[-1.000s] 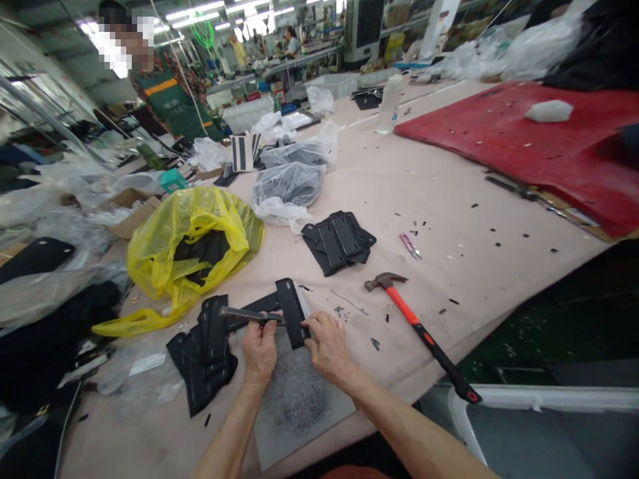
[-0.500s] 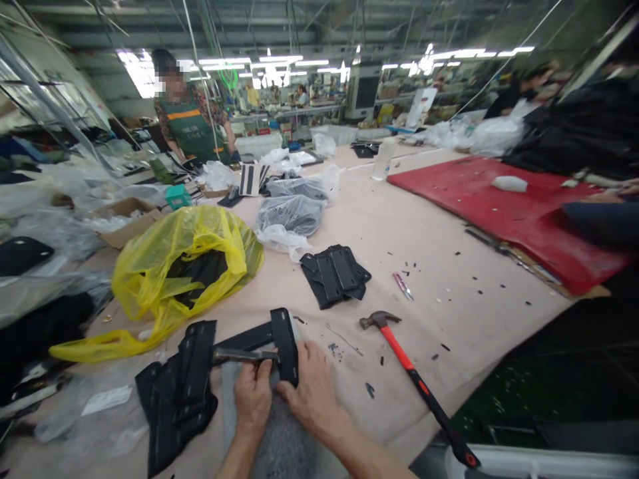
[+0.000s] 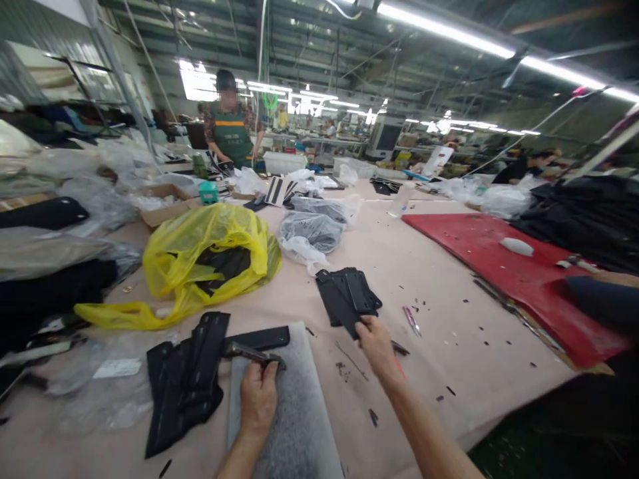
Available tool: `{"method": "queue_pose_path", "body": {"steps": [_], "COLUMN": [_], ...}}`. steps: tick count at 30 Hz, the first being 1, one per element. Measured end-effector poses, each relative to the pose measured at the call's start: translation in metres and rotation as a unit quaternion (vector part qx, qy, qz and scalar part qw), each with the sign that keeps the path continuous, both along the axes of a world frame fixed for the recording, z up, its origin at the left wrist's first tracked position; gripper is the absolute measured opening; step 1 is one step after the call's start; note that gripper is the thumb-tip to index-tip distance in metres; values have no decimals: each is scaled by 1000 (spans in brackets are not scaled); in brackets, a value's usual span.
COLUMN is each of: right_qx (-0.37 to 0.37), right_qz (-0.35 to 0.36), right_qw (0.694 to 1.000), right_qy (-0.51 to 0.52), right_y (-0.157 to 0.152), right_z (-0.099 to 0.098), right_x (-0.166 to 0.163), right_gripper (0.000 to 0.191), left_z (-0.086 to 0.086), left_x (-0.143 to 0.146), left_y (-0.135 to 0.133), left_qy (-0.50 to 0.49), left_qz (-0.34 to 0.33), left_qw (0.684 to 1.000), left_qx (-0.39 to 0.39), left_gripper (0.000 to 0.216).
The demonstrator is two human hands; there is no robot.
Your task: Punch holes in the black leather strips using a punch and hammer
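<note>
My left hand (image 3: 258, 392) is closed around a dark metal bar-like tool (image 3: 244, 352) with a bent end, held over a grey felt-like pad (image 3: 299, 412). Just beyond the tool, a black strip (image 3: 269, 337) lies across the pad's far end. My right hand (image 3: 377, 346) pinches the near end of a flat black piece (image 3: 344, 309), which rests on a small pile of similar black pieces (image 3: 363, 287). Left of the pad is another stack of black pieces (image 3: 190, 379). My right forearm hides most of a hammer; its head (image 3: 400, 348) shows beside the wrist.
A yellow plastic bag (image 3: 164, 266) with black pieces inside stands at the left. Pink-handled snips (image 3: 412, 320) and small black scraps lie on the right. Farther off are clear bags (image 3: 312, 233), a red board (image 3: 464, 266) and a co-worker in a green apron (image 3: 232, 136).
My right hand has moved away from the pad, forward and right, carrying a black piece to the small pile. My left hand keeps the metal tool at the pad. The view has tilted up.
</note>
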State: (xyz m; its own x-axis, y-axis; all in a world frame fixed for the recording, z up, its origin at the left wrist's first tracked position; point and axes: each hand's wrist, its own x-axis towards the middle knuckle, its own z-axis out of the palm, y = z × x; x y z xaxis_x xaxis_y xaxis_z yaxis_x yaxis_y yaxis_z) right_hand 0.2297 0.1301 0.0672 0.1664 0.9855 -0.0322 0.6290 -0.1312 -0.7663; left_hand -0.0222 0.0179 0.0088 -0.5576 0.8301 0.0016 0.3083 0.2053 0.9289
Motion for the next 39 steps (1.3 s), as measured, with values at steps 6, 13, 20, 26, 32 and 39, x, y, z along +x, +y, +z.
{"method": "queue_pose_path", "body": {"steps": [6,13,20,26,32,39], "right_qx": [122,60,27,-23,-101,-163], "right_qz": [68,377,412,326,259,266], "right_qw": [973,892,878,920,954,950], "right_qy": [-185,-241,-242,-216,-113,17], "right_y": [22,-10,0,4,-29,-106], "right_z": [22,-8,-16,-14,-9,-23], "right_x": [-37,-175,-193,-163,-101,-39], "right_gripper": [44,46,28,18,55,44], "left_z": [1,-4,-2,0,0,-5], "left_x": [-7,-8,-6,-5,-6,-8], "left_y": [-20,-29,-29,-30,-28,-28], "left_qy": [-57,-35,-34,-32,-18,6], "left_qz": [-40,-57,-51,-48,-38,-42], "left_qw": [998,997,997,998,999,999], "left_qx": [6,26,34,34,19,-3], "left_gripper": [26,29,27,22,22,29]}}
